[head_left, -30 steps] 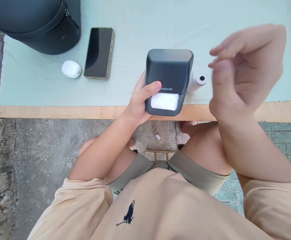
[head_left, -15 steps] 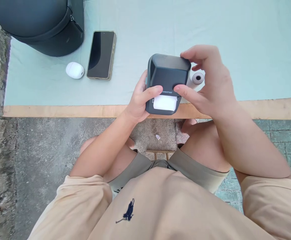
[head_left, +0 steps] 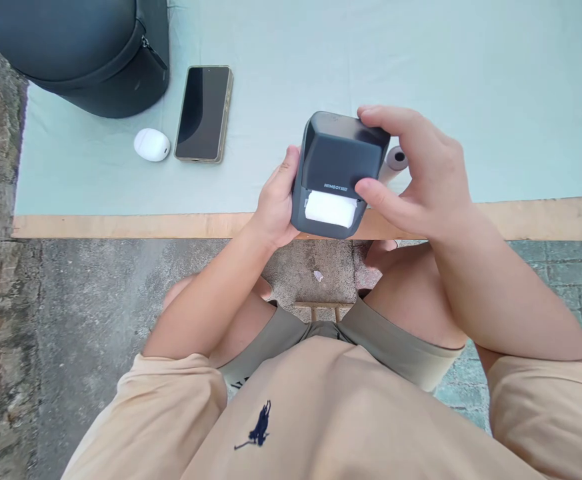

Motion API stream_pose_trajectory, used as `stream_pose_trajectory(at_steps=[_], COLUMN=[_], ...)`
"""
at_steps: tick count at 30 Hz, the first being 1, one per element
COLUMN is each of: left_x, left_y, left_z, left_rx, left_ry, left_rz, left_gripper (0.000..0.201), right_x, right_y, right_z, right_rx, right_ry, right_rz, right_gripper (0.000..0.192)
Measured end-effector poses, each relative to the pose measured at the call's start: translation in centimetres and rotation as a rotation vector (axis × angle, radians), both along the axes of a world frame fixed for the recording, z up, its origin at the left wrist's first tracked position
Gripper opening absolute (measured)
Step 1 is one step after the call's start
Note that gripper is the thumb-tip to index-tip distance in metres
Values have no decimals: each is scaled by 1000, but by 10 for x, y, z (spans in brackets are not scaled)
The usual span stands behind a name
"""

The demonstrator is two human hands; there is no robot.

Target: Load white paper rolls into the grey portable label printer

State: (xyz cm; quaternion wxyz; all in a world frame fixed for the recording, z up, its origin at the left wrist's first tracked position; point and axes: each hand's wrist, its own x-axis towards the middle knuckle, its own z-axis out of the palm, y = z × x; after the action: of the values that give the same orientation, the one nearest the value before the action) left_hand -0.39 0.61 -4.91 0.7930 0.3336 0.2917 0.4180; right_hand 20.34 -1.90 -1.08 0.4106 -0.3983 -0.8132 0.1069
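Nearest the camera, past the person's lap and the paved ground, runs the bare wooden near edge of the surface (head_left: 121,225), straight from left to right. The label printer (head_left: 338,175) sits right at that edge, its near end overhanging it slightly, so there is little room on the near side. The left hand (head_left: 277,205) wraps the printer's left side, thumb up along the left wall. The right hand (head_left: 418,180) clasps it from the right, thumb on the near right corner beside the paper slot and forefinger curled over the far top corner. Both hands are closed on the printer.

The printer's long axis runs near to far, turned a little clockwise, and it is tipped so that its dark lid faces up and toward the camera. The slot with the white label paper (head_left: 331,208) points toward the person.

Just behind the right hand a paper roll (head_left: 396,159) lies on its side, hollow core facing near, touching or nearly touching the printer's right far corner.

A pale green cloth (head_left: 495,87) covers the surface; to the right and far it lies open. To the left, well apart from the printer, lie a smartphone (head_left: 203,113), screen up, long axis near to far, and just left of it a white earbud case (head_left: 151,145). At the far left corner stands a dark zippered bag (head_left: 81,53).
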Motion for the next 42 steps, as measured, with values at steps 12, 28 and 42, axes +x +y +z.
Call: stream_pose_trajectory(at_steps=[12, 28, 42], left_x=[4, -2, -1], left_y=[-3, -6, -13], left_z=[4, 2, 15], left_rx=[95, 131, 34], left_ry=[22, 36, 33], left_rz=[-9, 0, 20], left_gripper=[73, 50, 24], right_x=[8, -9, -3], right_y=[2, 2, -11], right_z=[16, 15, 35], right_rx=[183, -74, -289], right_ry=[-91, -294, 81], right_rz=[-35, -311, -77], right_gripper=[60, 13, 30])
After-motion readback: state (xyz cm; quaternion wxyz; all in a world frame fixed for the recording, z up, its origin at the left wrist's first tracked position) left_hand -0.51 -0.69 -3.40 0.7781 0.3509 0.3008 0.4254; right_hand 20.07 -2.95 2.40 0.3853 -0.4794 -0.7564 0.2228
